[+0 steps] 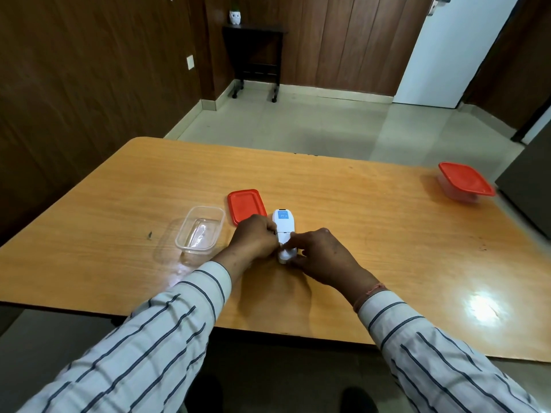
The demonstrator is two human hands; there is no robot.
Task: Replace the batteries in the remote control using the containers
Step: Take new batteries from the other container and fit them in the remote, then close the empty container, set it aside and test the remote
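Clearly the remote control (283, 231) lies mid-counter, both my hands' fingers gripping its near end; it looks light, rigid, slick plastic, so I'd pinch its long sides firmly.

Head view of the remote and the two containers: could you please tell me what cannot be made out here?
- Head view: the near end of the remote control is covered by the left hand and right hand; batteries and cover state cannot be told.
- Contents of the closed container are hidden by its red lid and distance.
- The open container shows glare; any small contents are unclear.
- The remote's label text is too small.
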